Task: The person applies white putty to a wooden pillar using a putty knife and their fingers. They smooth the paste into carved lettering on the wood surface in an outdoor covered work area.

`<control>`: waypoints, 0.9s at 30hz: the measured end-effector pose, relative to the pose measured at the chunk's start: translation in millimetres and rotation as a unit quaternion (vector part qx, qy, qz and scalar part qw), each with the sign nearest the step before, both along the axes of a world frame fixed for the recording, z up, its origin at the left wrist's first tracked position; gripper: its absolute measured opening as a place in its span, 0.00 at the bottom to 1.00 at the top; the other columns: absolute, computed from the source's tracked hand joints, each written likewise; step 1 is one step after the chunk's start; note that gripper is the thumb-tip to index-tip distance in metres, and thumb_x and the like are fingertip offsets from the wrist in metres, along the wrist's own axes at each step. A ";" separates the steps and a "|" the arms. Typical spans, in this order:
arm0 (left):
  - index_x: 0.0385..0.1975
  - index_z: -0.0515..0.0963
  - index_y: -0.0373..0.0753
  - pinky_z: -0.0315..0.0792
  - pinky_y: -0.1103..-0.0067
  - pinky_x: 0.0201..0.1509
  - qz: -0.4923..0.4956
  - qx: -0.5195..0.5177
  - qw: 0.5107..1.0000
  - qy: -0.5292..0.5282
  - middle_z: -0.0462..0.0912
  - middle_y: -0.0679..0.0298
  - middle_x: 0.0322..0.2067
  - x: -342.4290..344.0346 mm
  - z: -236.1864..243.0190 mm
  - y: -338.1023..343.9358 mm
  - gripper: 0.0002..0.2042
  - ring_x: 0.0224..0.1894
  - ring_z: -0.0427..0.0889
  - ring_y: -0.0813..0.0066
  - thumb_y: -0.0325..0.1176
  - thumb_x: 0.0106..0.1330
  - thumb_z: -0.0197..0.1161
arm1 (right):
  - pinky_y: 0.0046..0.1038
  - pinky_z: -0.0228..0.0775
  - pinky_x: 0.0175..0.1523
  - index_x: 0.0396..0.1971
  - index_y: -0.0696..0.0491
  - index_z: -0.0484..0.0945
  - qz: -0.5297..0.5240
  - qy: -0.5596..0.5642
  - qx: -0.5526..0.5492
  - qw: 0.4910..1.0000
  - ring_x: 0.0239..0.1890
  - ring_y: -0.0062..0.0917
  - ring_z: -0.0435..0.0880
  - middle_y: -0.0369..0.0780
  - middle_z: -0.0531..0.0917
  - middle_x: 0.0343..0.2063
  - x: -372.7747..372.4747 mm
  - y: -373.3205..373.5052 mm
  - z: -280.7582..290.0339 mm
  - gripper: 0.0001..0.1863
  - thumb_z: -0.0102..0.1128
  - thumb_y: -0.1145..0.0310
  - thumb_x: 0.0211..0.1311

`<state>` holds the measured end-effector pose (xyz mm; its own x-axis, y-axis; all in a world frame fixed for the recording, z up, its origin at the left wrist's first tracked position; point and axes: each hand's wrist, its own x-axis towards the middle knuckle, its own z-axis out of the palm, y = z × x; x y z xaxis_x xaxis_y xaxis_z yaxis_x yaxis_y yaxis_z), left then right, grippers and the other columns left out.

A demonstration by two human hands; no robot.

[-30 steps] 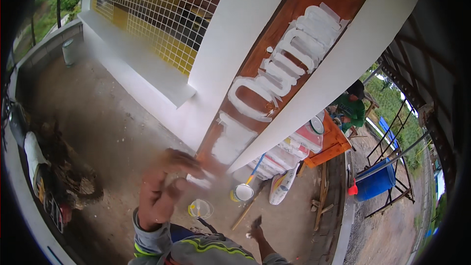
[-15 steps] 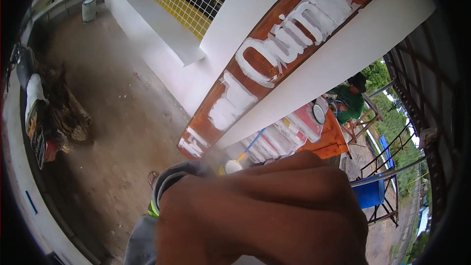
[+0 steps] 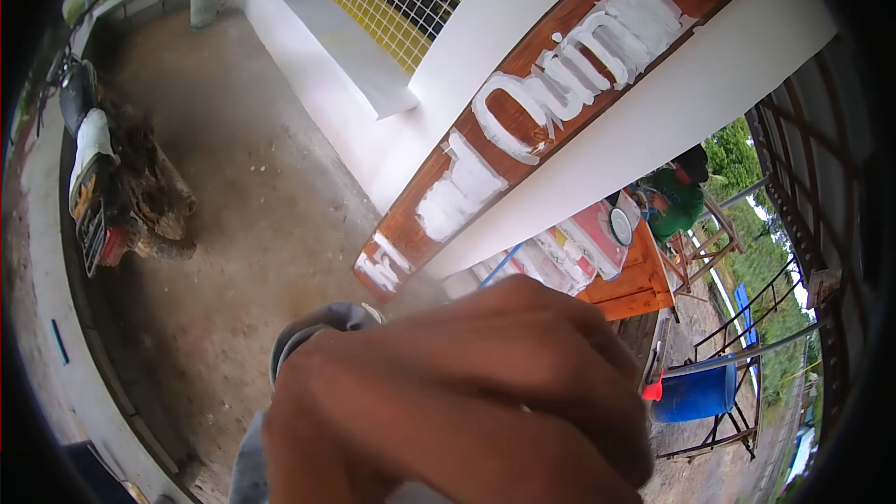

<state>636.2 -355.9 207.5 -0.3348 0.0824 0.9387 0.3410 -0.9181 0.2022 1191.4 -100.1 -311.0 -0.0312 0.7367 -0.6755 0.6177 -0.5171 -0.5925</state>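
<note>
My right hand (image 3: pixel 467 392) fills the lower middle, very close, its fingers bent and closed. What they hold, if anything, is out of sight. Behind its left side shows a grey sleeve (image 3: pixel 308 331), apparently on my left arm; my left hand itself is hidden. Beyond my right hand a long reddish-brown board (image 3: pixel 429 168) runs up to the right along a white wall. White painted lettering (image 3: pixel 583 56) with rough brush edges covers much of it. A thin blue stick (image 3: pixel 499 266) rises from behind my knuckles.
A person in a green shirt (image 3: pixel 677 201) is at the right, near red-and-white panels (image 3: pixel 597 233) and an orange-brown surface (image 3: pixel 625 289). Farther right is a blue drum (image 3: pixel 695 394). At the left are a motorcycle (image 3: pixel 89 168) and a log (image 3: pixel 159 187). A bucket (image 3: pixel 203 5) stands far back.
My right hand has shifted left and slightly down in the picture, while the board has shifted right with the view. The white cup by the blue stick is now covered.
</note>
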 end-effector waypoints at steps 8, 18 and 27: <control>0.28 0.63 0.46 0.67 0.66 0.48 -0.081 -0.131 0.945 -0.289 0.74 0.64 0.18 30.2 -87.6 10.4 0.13 0.28 0.75 0.68 0.43 0.75 0.42 | 0.38 0.79 0.24 0.30 0.60 0.80 0.060 -0.194 0.067 0.977 0.20 0.35 0.84 0.46 0.84 0.25 -18.2 -60.1 23.3 0.22 0.54 0.52 0.62; 0.32 0.72 0.37 0.71 0.78 0.43 -0.047 -0.441 0.838 -0.317 0.78 0.64 0.26 75.9 -276.5 56.7 0.11 0.36 0.78 0.79 0.36 0.75 0.52 | 0.40 0.81 0.34 0.36 0.65 0.79 -0.008 -0.182 0.066 0.981 0.29 0.43 0.87 0.53 0.84 0.29 -57.0 -55.1 29.4 0.24 0.52 0.55 0.61; 0.32 0.74 0.35 0.71 0.79 0.44 0.002 -0.498 0.829 -0.255 0.79 0.64 0.26 45.2 -246.0 33.9 0.13 0.35 0.77 0.79 0.37 0.75 0.52 | 0.49 0.72 0.53 0.51 0.60 0.74 0.073 -0.183 0.216 0.956 0.48 0.54 0.80 0.58 0.82 0.42 -100.9 -41.0 24.5 0.25 0.47 0.53 0.67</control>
